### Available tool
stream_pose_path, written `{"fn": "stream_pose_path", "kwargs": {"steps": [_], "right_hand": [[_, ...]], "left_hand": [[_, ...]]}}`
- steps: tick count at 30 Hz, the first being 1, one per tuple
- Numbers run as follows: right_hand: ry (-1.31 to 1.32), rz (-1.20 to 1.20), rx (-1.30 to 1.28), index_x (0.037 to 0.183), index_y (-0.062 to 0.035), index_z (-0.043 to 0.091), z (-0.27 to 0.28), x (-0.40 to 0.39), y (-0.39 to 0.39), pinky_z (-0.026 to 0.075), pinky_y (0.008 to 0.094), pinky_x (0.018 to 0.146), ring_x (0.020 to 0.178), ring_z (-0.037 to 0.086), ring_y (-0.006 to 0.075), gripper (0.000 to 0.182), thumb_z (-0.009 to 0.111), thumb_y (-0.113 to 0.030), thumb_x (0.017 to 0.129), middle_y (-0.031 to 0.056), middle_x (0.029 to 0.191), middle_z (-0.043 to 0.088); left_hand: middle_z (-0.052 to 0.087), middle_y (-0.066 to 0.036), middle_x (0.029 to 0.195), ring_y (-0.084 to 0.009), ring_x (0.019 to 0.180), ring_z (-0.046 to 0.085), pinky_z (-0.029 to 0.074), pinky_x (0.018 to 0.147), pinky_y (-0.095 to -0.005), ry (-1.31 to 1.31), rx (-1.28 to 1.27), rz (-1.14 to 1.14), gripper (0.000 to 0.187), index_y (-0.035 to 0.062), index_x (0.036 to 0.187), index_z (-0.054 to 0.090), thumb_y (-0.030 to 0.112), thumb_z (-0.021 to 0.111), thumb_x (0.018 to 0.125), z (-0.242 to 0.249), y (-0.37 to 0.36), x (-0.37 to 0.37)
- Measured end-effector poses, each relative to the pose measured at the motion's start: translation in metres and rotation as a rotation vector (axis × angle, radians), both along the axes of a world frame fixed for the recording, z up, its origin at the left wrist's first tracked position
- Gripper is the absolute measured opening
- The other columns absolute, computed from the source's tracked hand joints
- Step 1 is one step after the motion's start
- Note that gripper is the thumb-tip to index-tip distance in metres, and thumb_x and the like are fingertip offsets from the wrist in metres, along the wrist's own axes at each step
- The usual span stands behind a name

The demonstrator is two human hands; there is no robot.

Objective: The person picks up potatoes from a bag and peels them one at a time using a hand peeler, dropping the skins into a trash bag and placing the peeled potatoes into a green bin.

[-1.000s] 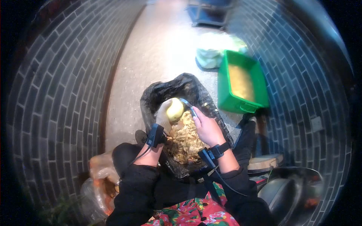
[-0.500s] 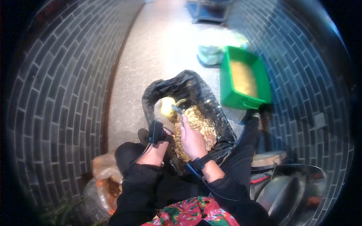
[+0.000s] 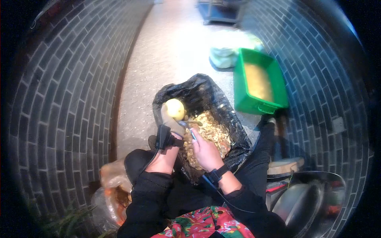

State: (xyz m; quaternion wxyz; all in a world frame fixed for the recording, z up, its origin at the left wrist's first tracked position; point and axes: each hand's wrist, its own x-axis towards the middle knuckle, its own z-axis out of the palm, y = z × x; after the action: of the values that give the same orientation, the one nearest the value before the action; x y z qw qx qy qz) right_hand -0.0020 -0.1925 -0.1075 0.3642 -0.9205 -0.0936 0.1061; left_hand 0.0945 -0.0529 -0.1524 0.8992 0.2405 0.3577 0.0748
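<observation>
My left hand (image 3: 171, 123), in a beige glove, is closed round a pale yellow, round potato (image 3: 175, 109) with its skin off on the visible side. My right hand (image 3: 207, 152) grips a peeler (image 3: 193, 134) with a slim bluish handle. Its head is beside the left glove, below the potato, with a strip of peel near it. Beneath both hands lies a heap of peelings (image 3: 214, 133), cream and brown. They fill part of a container lined with a black plastic bag (image 3: 194, 85), set between my legs.
A green bin (image 3: 281, 85) with blurred yellowish contents stands ahead to the right, a pale bag (image 3: 226, 55) behind it. Clear plastic bags (image 3: 113, 186) sit at my left, a metal basin (image 3: 305, 202) at my right. Brick walls (image 3: 71, 99) flank the floor; a wheeled cart (image 3: 220, 14) stands farther off.
The peeler has moved down off the potato towards the left wrist. The potato has turned slightly in my left hand, and the strip of peel that stuck out from its side is lower.
</observation>
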Motion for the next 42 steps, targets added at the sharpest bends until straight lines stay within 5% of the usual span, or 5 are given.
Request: {"fn": "stream_pose_path", "kwargs": {"steps": [4, 10, 21, 26, 42], "right_hand": [[-0.053, -0.103, -0.089, 0.140, -0.0170, 0.046, 0.023, 0.015, -0.011, 0.048, 0.0515, 0.063, 0.067, 0.062, 0.0427, 0.046, 0.050, -0.023, 0.095, 0.0251, 0.071, 0.062], [-0.181, -0.037, -0.115, 0.140, -0.0161, 0.046, 0.035, 0.034, -0.009, 0.048, 0.0509, 0.060, 0.063, 0.061, 0.0417, 0.046, 0.050, -0.023, 0.095, 0.0243, 0.070, 0.062], [-0.130, 0.049, -0.142, 0.144, -0.0085, 0.037, -0.003, 0.011, 0.016, 0.047, 0.0531, 0.058, 0.058, 0.060, 0.0426, 0.051, 0.049, -0.020, 0.095, 0.0253, 0.062, 0.059], [-0.019, 0.071, -0.143, 0.145, -0.0124, 0.034, -0.004, -0.009, 0.017, 0.047, 0.0538, 0.059, 0.059, 0.060, 0.0440, 0.052, 0.048, -0.022, 0.096, 0.0260, 0.063, 0.060], [-0.185, -0.015, -0.146, 0.143, -0.0133, 0.041, 0.034, 0.034, -0.004, 0.047, 0.0528, 0.060, 0.061, 0.060, 0.0424, 0.049, 0.050, -0.021, 0.095, 0.0252, 0.066, 0.060]], "left_hand": [[0.068, -0.007, 0.083, -0.0199, 0.068, 0.064, 0.053, 0.059, -0.0319, -0.132, -0.030, -0.055, 0.054, 0.0097, 0.102, 0.064, 0.061, 0.053, 0.088, -0.017, -0.002, 0.005], [0.068, -0.009, 0.097, -0.0256, 0.087, 0.064, 0.053, 0.081, -0.0400, -0.303, -0.026, -0.152, 0.051, 0.0103, 0.102, 0.063, 0.057, 0.044, 0.093, -0.023, -0.007, 0.012], [0.064, -0.010, 0.090, -0.0233, 0.074, 0.063, 0.053, 0.062, -0.0362, 0.041, 0.151, 0.087, 0.050, 0.0086, 0.114, 0.058, 0.053, 0.056, 0.090, -0.080, 0.002, 0.015], [0.064, -0.009, 0.086, -0.0256, 0.076, 0.063, 0.055, 0.065, -0.0428, 0.051, 0.005, -0.022, 0.050, 0.0116, 0.101, 0.062, 0.059, 0.048, 0.091, 0.004, -0.016, -0.003], [0.068, -0.008, 0.096, -0.0224, 0.087, 0.066, 0.053, 0.083, -0.0363, -0.216, -0.024, -0.121, 0.046, 0.0098, 0.108, 0.061, 0.050, 0.042, 0.097, -0.011, -0.014, 0.002]]}}
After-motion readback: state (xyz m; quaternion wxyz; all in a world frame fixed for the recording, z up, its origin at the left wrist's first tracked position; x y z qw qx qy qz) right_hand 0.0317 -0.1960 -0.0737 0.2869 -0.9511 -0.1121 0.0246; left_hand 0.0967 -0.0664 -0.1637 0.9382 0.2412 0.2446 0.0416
